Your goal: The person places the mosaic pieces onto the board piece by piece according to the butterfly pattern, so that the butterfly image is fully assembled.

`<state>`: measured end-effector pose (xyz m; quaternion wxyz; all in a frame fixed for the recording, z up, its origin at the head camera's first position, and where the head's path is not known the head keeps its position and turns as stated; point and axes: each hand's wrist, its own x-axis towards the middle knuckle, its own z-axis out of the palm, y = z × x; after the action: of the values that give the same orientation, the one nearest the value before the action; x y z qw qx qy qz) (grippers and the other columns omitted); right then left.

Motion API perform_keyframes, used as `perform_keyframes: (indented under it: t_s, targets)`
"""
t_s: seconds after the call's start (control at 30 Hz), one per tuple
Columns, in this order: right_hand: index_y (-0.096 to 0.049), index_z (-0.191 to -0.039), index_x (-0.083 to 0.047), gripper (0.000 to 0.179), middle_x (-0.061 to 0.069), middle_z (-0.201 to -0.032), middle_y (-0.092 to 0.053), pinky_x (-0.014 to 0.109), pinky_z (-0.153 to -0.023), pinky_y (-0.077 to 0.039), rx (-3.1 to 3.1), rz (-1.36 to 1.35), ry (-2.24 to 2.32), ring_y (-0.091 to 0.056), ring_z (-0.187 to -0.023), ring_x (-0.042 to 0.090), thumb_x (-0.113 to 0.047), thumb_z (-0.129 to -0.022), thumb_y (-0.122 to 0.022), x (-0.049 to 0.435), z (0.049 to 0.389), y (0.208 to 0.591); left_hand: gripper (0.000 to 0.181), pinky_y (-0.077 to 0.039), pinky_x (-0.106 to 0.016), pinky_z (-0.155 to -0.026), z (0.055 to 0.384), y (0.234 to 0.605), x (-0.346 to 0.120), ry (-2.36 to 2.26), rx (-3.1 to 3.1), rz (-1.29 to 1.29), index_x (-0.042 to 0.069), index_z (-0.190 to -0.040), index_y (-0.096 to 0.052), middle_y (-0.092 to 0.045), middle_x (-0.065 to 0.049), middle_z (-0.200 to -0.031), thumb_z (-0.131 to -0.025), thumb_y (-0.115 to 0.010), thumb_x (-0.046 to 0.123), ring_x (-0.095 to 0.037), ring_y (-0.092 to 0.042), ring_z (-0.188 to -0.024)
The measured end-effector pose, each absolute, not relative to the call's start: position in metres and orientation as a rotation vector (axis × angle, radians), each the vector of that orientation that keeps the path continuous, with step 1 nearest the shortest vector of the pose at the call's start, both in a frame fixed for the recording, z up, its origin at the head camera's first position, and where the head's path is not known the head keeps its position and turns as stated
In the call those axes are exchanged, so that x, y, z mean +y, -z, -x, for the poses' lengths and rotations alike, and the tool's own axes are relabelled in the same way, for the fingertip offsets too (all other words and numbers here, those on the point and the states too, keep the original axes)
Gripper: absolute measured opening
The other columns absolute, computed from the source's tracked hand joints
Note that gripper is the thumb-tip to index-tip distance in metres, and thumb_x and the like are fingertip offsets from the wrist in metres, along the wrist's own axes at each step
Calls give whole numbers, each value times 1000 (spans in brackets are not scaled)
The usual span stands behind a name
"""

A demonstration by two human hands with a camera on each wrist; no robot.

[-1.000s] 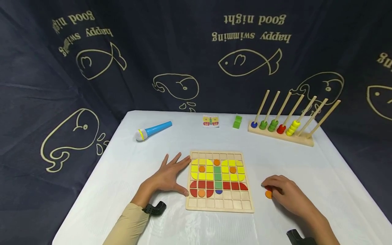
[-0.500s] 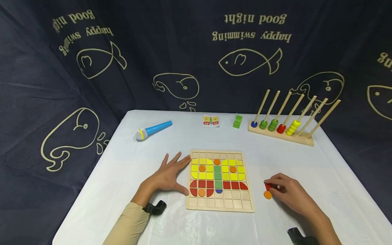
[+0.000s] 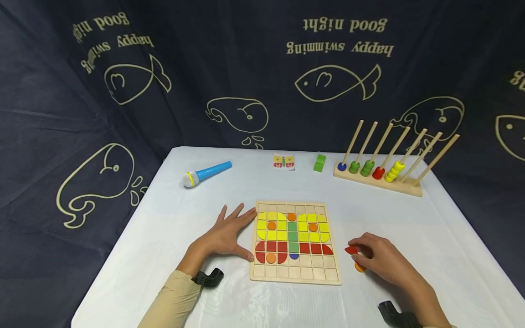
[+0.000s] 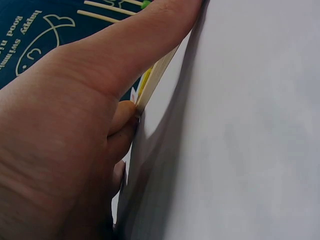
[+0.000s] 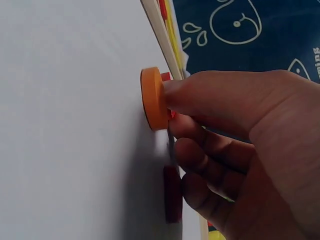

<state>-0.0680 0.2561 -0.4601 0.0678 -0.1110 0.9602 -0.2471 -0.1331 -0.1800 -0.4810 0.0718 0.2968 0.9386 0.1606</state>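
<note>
My left hand (image 3: pixel 225 234) has its fingers spread, with fingertips and thumb tip against the left edge of the wooden grid board (image 3: pixel 295 274). In the left wrist view the thumb lies along the board's side. Yellow, red, green, orange and blue pieces fill many cells in a butterfly pattern. To the right of the board, my right hand (image 3: pixel 379 255) pinches a red piece (image 3: pixel 351 250) between thumb and forefinger. An orange disc (image 5: pixel 154 99) sits right at the thumb tip. Below the curled fingers in the right wrist view, a dark red piece (image 5: pixel 173 195) lies on the table.
Behind the board lie a blue toy microphone (image 3: pixel 208 173), a butterfly picture card (image 3: pixel 284 162) and green blocks (image 3: pixel 319 163). A peg abacus (image 3: pixel 379 180) with coloured beads stands at the back right. A dark printed curtain (image 3: pixel 184 123) hangs behind the white table (image 3: pixel 229 300).
My right hand has lifted slightly and shifted left, with the red piece now showing between its fingertips. The left hand stays at the board's edge.
</note>
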Motion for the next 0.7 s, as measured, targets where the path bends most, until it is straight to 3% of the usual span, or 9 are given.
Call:
perform_keyframes:
  t_s: [0.7]
  targets:
    - [-70,-88,-21,20,-12,-73,-55,22,-58,-42,2937,581,889,-51,-67,7,-32,-76,-82,219,67,457,131,6,-56,-111,133,484,-180,-468,2835,-906,23,-154,-25,-18,11,-158,-48,-58,93,-22,-4,-146]
